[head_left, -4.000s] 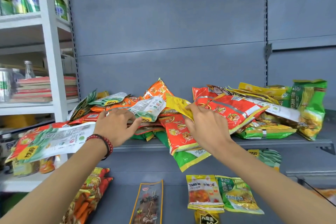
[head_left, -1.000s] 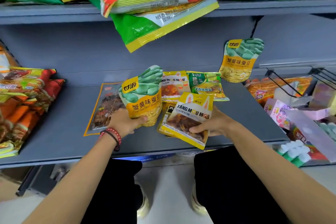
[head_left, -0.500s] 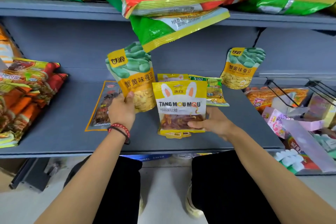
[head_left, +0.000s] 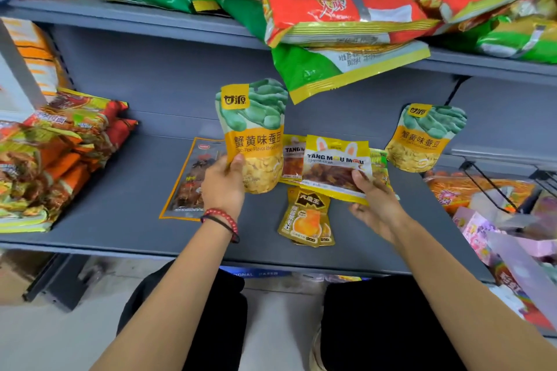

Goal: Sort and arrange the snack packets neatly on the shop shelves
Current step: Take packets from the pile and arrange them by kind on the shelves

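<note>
Overhead, packets [head_left: 337, 0] heaped on upper shelf [head_left: 120, 13], grey lower shelf [head_left: 120, 220], pale floor [head_left: 45, 340].

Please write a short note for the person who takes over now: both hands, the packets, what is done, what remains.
Left hand grips a bean pouch upright above the lower shelf.
Right hand pinches a Tang Mou Mou packet by its lower corner.
A matching pouch stands against the back panel at the right; a second Tang Mou Mou packet lies flat behind the held one.
Done: nothing clearly finished.
Left: set both by their matches, then sort the small yellow packets and the upper-shelf pile.
</note>
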